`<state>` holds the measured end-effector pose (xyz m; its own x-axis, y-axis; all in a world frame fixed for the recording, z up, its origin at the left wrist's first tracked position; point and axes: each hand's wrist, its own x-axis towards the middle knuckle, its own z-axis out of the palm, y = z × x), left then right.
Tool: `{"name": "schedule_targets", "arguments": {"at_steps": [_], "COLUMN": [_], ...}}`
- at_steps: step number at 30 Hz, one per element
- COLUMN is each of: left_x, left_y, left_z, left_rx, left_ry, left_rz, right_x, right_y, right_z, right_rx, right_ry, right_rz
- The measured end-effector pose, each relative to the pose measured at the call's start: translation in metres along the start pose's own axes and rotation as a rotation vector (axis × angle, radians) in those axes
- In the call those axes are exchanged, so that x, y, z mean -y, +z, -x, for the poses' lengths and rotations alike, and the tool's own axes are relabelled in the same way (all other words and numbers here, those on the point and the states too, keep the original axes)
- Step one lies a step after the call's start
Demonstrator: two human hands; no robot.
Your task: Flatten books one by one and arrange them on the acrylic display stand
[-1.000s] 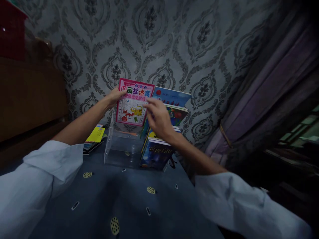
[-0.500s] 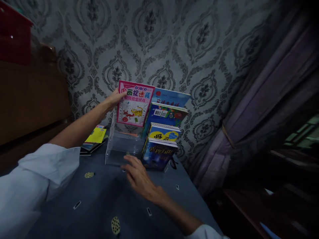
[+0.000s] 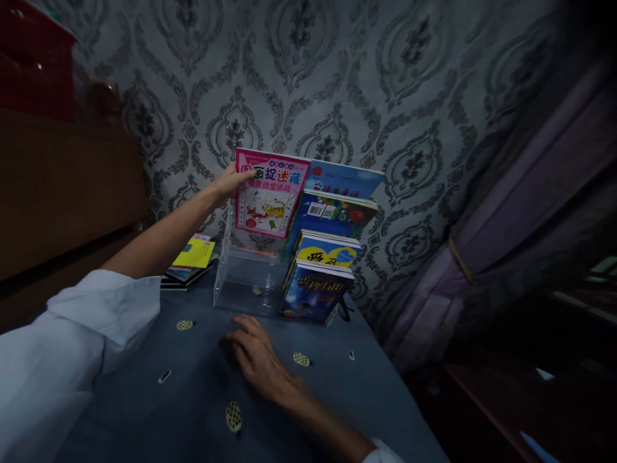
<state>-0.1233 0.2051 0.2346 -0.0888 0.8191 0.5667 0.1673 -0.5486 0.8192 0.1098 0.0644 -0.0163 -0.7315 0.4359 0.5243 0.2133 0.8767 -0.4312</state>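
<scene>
My left hand (image 3: 234, 179) grips the upper left edge of a pink picture book (image 3: 270, 209), thumb over its cover. The book stands upright in the top tier of a clear acrylic stepped rack (image 3: 241, 276). Just in front of the rack, my right hand (image 3: 258, 354) is low over the blue cloth, fingers apart and holding nothing. On the rack's right side, books stand in rising rows: a dark blue book (image 3: 313, 296) lowest, a yellow and blue book (image 3: 330, 252) above it, then a blue book with a barcode (image 3: 332, 215) and a light blue book (image 3: 349, 182) at the top.
A pile of books (image 3: 193, 257), a yellow one on top, lies left of the rack. The blue patterned cloth (image 3: 193, 399) covers the surface. Behind is a patterned wall (image 3: 202, 71); a purple curtain (image 3: 434, 283) hangs at right, a wooden headboard (image 3: 67, 186) at left.
My right hand has drawn back from the rack's front toward me. My left hand keeps hold of the pink book, which has hardly moved on the rack. The view has shifted slightly.
</scene>
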Motion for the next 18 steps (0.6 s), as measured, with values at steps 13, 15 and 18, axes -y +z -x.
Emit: {"name": "schedule_targets", "arguments": {"at_steps": [13,15,18], "left_x": [0.007,0.017,0.044], "left_y": [-0.026,-0.034,-0.054], "left_z": [0.017,0.027,0.056], "left_rx": [0.080,0.033,-0.130], "left_ry": [-0.085,-0.041,0.061], "left_rz": [-0.149,-0.237,-0.571], "right_x": [-0.017,-0.020,-0.022], "right_y": [0.049,0.053,0.054], "right_z": [0.030,0.035,0.038], "right_rx": [-0.110,-0.131,-0.146], "right_ry": [0.072,0.089,0.127], "right_rz": [-0.098,-0.112,-0.127]}}
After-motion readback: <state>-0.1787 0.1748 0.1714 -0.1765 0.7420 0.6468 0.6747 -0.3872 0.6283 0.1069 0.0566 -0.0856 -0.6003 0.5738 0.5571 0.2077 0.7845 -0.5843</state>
